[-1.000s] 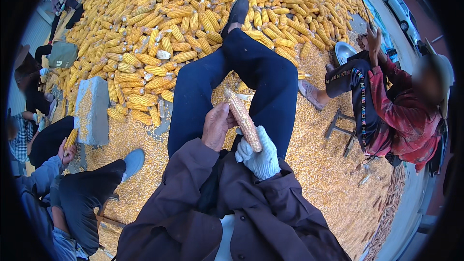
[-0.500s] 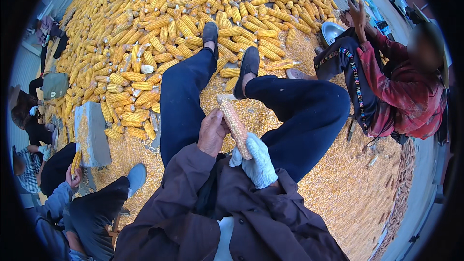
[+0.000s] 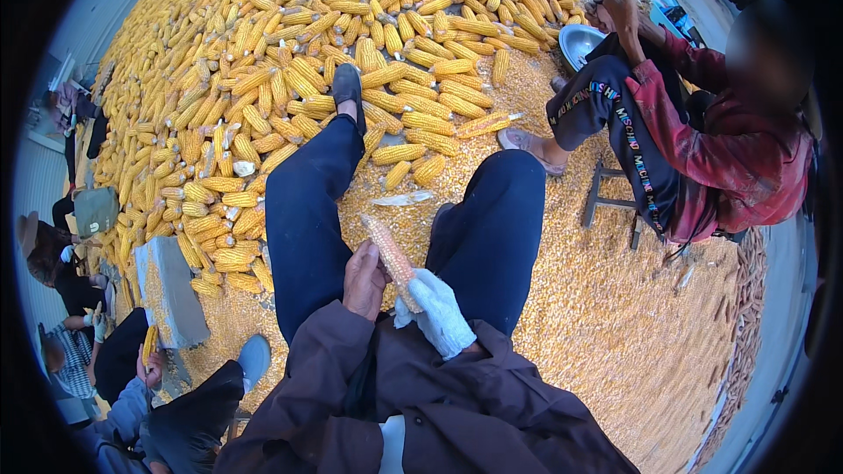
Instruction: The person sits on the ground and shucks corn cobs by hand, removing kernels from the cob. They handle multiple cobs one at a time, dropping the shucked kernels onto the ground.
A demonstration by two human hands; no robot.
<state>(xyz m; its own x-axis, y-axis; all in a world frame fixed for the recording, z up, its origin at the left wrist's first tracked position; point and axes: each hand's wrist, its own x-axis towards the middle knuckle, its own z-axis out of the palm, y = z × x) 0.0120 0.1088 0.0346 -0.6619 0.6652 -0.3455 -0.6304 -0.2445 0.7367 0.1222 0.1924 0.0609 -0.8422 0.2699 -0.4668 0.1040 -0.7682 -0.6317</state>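
A mostly stripped, pinkish corn cob (image 3: 389,250) is held at a slant in front of my lap, its bare tip pointing away from me. My bare left hand (image 3: 364,281) is closed on its left side, with the thumb along it. My right hand (image 3: 436,314), in a white knit glove, grips the lower end, which its fingers partly hide. A pale, husk-like strip (image 3: 402,199) lies on the loose kernels (image 3: 479,189) just beyond the cob, between my legs.
A large heap of yellow corn cobs (image 3: 290,70) spreads ahead. At right a person in red (image 3: 694,149) sits beside a metal basin (image 3: 580,44); a low stool (image 3: 606,197) stands there. At left are a grey block (image 3: 171,290) and other people, one holding a yellow cob (image 3: 150,345).
My right foot has drawn back toward me, and that knee now stands more upright. Both hands still hold the cob, slightly lower. The pale strip now shows fully on the kernels.
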